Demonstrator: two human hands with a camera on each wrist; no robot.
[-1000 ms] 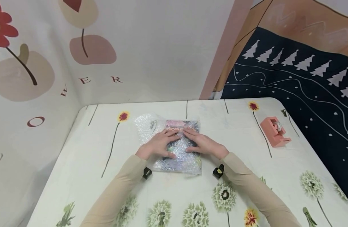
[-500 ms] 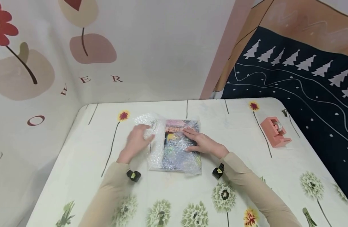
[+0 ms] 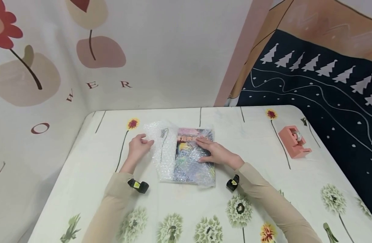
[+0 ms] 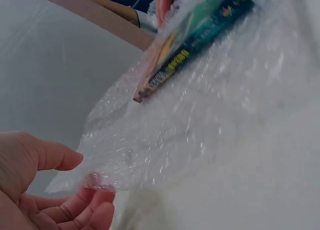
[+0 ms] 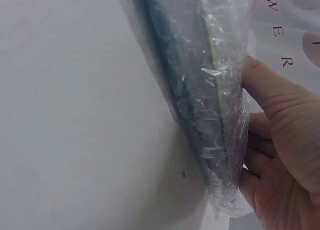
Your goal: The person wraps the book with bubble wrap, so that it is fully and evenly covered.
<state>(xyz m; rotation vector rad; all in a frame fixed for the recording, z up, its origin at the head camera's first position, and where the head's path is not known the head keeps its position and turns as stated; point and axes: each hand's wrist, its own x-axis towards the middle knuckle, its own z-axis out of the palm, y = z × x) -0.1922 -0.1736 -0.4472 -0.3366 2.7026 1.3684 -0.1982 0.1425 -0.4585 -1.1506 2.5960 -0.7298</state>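
A book (image 3: 189,165) with a colourful cover lies in bubble wrap (image 3: 166,158) on the table. Its dark spine with yellow lettering shows in the left wrist view. A single flap of the wrap spreads out to the left of the book. My left hand (image 3: 139,147) is at that flap's left edge. In the left wrist view its fingertips (image 4: 102,185) are under the wrap's edge, while the thumb stays apart above it. My right hand (image 3: 217,155) rests on the wrapped book's right side, fingers extended over the cover. Both thumb and fingers touch the plastic in the right wrist view.
A pink tape dispenser (image 3: 293,141) with a roll of clear tape stands at the table's right side. The tablecloth (image 3: 91,189) has a flower print. Behind the table hang a pale curtain (image 3: 173,60) and a dark cloth with white trees (image 3: 310,77).
My left hand has left the book's cover and moved left across the wrap to the flap's outer edge. The right hand has stayed on the book.
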